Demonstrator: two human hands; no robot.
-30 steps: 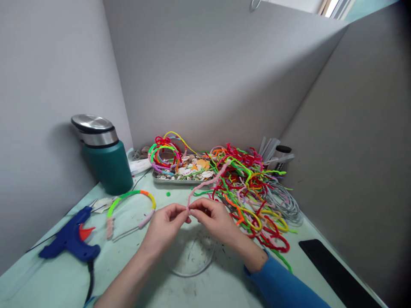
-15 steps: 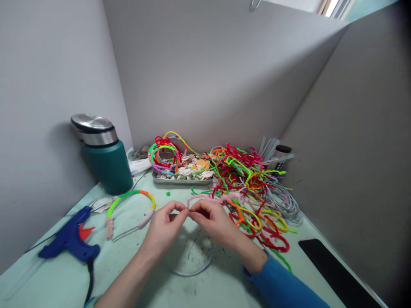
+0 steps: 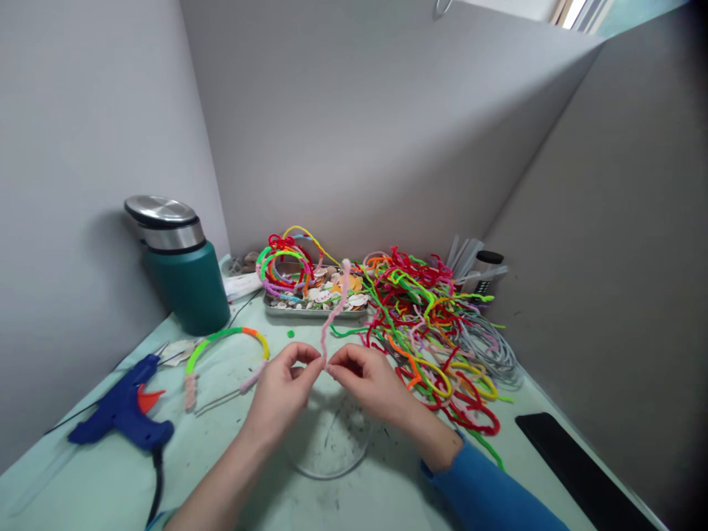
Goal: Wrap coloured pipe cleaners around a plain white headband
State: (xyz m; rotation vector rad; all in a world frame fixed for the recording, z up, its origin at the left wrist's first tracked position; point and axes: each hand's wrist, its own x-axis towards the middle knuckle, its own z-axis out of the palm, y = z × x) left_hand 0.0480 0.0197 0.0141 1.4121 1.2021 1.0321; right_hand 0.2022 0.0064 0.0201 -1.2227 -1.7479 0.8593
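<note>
Pipe cleaner (image 3: 334, 316), pink, is located at the middle of the surface (image 3: 276, 501), its near end between my fingertips. The long axis runs from my fingers upward and toward the far side, with a shallow bend and a lean to the right; the free tip points far, appearing in front of the metal tray (image 3: 315, 313). My left hand (image 3: 285, 383) grasps the near end between thumb and forefinger, knuckles bent, forearm entering from the near left. My right hand (image 3: 368, 376) pinches beside it, fingers curled, forearm angled in from the near right out of a blue sleeve (image 3: 487, 487). Below both hands I note a pale loop (image 3: 326, 477); whether it meets my fingers, I cannot tell.
</note>
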